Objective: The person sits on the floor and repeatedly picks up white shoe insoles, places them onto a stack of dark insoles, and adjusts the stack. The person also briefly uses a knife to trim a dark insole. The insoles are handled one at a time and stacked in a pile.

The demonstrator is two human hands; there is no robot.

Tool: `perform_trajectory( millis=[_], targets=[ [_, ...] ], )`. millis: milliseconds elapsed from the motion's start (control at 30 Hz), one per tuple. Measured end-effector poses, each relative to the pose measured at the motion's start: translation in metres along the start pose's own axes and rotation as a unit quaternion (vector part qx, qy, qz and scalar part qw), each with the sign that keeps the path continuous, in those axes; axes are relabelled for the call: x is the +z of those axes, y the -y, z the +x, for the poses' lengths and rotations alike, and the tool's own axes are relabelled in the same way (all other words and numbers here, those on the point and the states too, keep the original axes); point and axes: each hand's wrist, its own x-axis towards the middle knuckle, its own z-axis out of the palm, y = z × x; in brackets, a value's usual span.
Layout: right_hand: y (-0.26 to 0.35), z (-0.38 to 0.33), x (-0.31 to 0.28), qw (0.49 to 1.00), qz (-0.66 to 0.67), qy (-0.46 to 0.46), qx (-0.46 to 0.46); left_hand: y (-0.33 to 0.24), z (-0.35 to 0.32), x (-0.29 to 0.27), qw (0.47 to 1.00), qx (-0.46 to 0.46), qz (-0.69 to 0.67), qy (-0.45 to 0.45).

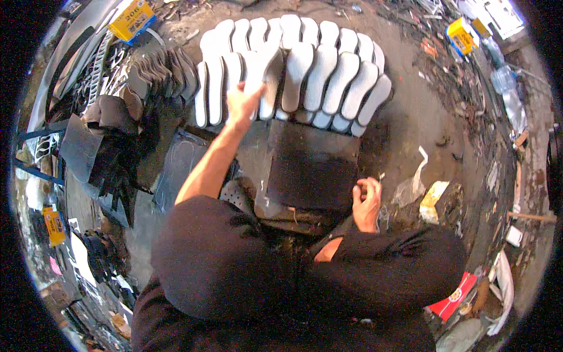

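Head view is partly blocked: the lower middle is filled by the person's dark-clothed knees, and the rim is bent and dim, so the clutter there is hard to make out. About twenty white shoe insoles (328, 76) are seen fanned in two overlapping rows on the grey floor (404, 135); an exact count cannot be given, since their edges are hidden by one another. One insole (267, 76) is gripped at its lower end by the left hand (240, 105), fingers closed around it. A small, thin pale item, too small to identify, is pinched in the right hand (366, 202), fingers curled together. Between the hands one dark flat board (311, 167) is laid. A stack of dark soles (161, 73) is seen left of the white rows.
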Motion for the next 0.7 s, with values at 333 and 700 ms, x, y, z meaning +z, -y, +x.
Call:
perform_trajectory(
  millis=[333,700],
  targets=[
    [0.055,0.043,-0.028,0.89,0.446,0.049,0.082,-0.052,-0.1,-0.087,0.822,-0.27,-0.297,0.404],
    [-0.013,-0.017,-0.02,0.842,0.49,0.099,0.205,0.037,-0.148,-0.029,0.883,0.286,0.228,0.294]
  ],
)
